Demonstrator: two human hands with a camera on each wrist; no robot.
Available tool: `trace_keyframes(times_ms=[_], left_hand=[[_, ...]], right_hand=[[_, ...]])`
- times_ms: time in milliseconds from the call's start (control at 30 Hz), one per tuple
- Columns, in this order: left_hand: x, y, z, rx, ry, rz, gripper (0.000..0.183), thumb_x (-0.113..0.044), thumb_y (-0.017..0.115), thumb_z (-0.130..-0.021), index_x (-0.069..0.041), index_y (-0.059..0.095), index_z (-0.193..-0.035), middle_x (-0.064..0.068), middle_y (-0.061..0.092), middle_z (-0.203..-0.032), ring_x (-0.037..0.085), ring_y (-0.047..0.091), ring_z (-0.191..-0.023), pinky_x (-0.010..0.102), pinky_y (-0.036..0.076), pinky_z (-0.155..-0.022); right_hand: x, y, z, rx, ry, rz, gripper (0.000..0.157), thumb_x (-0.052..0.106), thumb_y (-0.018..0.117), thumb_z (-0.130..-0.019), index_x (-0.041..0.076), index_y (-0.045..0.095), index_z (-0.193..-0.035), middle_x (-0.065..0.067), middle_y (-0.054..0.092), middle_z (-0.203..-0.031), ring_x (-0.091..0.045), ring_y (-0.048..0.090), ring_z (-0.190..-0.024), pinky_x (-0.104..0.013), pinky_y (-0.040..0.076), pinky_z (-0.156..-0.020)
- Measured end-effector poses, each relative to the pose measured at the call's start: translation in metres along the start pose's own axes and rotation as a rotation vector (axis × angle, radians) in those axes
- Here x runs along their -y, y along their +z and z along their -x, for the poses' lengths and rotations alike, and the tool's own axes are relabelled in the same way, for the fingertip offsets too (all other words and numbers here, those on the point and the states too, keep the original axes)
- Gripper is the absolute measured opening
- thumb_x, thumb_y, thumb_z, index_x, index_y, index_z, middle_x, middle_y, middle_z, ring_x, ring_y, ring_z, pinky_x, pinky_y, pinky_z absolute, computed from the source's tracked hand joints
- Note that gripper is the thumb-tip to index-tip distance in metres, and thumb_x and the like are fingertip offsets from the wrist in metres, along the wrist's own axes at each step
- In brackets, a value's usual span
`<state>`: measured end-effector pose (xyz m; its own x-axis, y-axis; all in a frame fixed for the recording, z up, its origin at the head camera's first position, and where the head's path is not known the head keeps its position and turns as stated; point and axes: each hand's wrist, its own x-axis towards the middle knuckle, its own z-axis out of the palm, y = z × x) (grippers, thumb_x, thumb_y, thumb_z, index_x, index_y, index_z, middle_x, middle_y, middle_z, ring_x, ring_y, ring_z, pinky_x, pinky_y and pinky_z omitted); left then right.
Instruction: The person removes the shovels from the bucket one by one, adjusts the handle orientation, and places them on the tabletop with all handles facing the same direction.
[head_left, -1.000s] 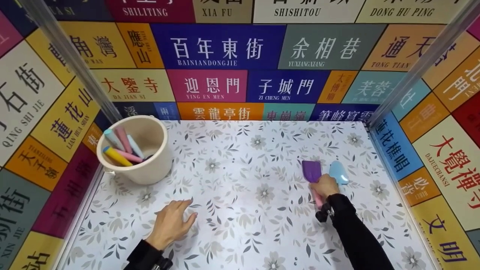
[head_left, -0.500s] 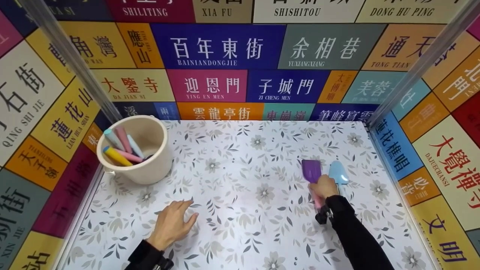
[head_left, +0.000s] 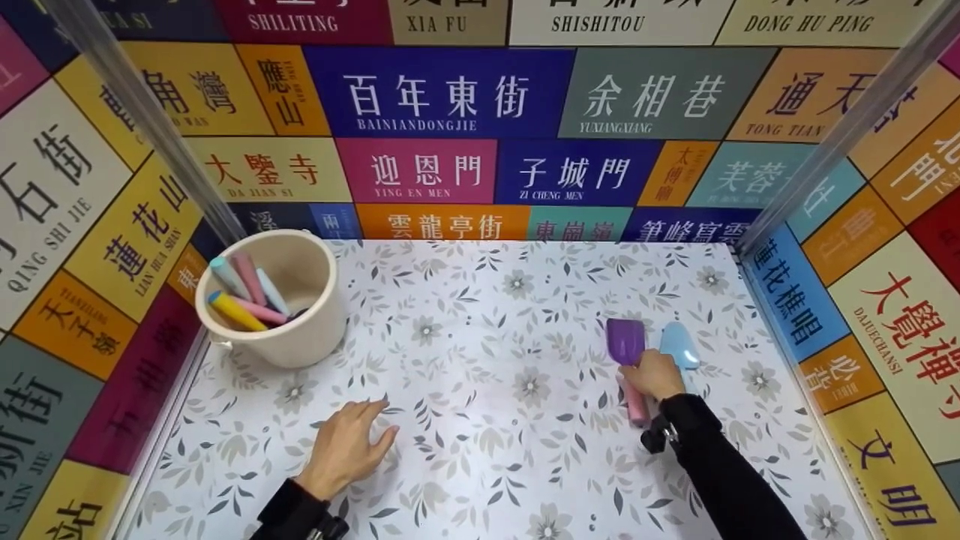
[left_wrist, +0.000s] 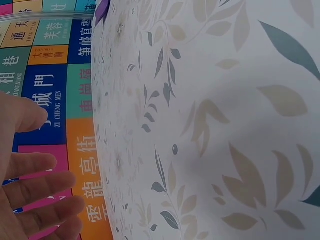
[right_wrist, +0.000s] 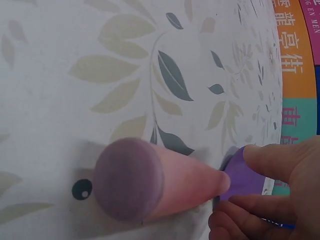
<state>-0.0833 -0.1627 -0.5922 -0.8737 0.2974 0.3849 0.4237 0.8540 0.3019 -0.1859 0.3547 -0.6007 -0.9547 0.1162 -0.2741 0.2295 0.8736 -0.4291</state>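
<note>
My right hand [head_left: 654, 373] grips a toy shovel with a purple blade [head_left: 625, 339] and a pink handle [head_left: 637, 405], at the right of the flower-patterned table. In the right wrist view the thumb [right_wrist: 270, 160] and fingers lie either side of the blade's base, and the handle [right_wrist: 180, 182] points back at the camera. Just right of this hand lies a light blue toy shovel [head_left: 679, 345], its handle mostly hidden by the hand and sleeve. My left hand [head_left: 347, 446] rests at the table's front left, fingers relaxed, holding nothing.
A cream bucket [head_left: 315, 330] stands at the back left with several coloured handles [head_left: 236, 311] sticking up inside. Panels with printed street names [head_left: 435, 90] enclose the back and both sides of the table.
My right wrist has shifted slightly right and back, so more of the pink handle shows. The purple shovel and the left hand stay nearly in place.
</note>
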Motion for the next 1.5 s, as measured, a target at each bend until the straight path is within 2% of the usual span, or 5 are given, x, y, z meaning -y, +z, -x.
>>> trace_keyframes(times_ms=[167, 333, 767, 1133, 1500], left_hand=[[0.0, 0.0, -0.001, -0.02, 0.016, -0.002, 0.033, -0.024, 0.082, -0.086, -0.005, 0.076, -0.113, 0.012, 0.079, -0.102, 0.03, 0.074, -0.09, 0.043, 0.061, -0.076], [0.0, 0.001, -0.002, -0.027, 0.02, 0.004, 0.033, -0.023, 0.082, -0.086, -0.005, 0.077, -0.113, 0.013, 0.079, -0.102, 0.03, 0.074, -0.09, 0.043, 0.061, -0.075], [-0.002, 0.002, -0.004, -0.04, 0.039, -0.005, 0.033, -0.022, 0.084, -0.084, -0.006, 0.077, -0.112, 0.012, 0.079, -0.101, 0.03, 0.074, -0.09, 0.042, 0.062, -0.076], [-0.005, 0.006, -0.002, -0.058, 0.058, -0.017, 0.031, -0.021, 0.086, -0.082, -0.007, 0.078, -0.109, 0.009, 0.079, -0.097, 0.027, 0.073, -0.084, 0.039, 0.061, -0.071], [-0.004, -0.001, -0.008, -0.037, 0.059, -0.03, 0.033, -0.023, 0.084, -0.085, -0.006, 0.077, -0.113, 0.01, 0.079, -0.1, 0.029, 0.073, -0.087, 0.04, 0.061, -0.074]], right_hand=[[0.006, -0.016, 0.013, 0.014, -0.052, 0.026, 0.051, 0.031, 0.066, -0.099, -0.015, 0.066, -0.121, -0.034, 0.073, -0.109, -0.04, 0.07, -0.088, -0.049, 0.058, -0.076], [0.008, -0.026, 0.028, -0.039, -0.162, -0.013, 0.051, 0.029, 0.066, -0.102, -0.014, 0.063, -0.129, -0.033, 0.073, -0.115, -0.046, 0.071, -0.1, -0.056, 0.059, -0.087], [0.014, -0.018, 0.079, -0.303, -0.425, 0.056, 0.05, 0.025, 0.079, -0.095, -0.008, 0.065, -0.13, -0.027, 0.072, -0.116, -0.045, 0.07, -0.105, -0.061, 0.059, -0.085], [0.015, 0.003, 0.095, -0.588, -0.856, 0.353, 0.047, 0.028, 0.082, -0.082, -0.003, 0.067, -0.114, -0.019, 0.07, -0.096, -0.038, 0.068, -0.087, -0.047, 0.058, -0.07], [0.017, 0.005, 0.108, -0.587, -0.895, 0.361, 0.041, 0.036, 0.078, -0.09, 0.001, 0.069, -0.109, -0.012, 0.07, -0.093, -0.03, 0.067, -0.078, -0.041, 0.057, -0.065]])
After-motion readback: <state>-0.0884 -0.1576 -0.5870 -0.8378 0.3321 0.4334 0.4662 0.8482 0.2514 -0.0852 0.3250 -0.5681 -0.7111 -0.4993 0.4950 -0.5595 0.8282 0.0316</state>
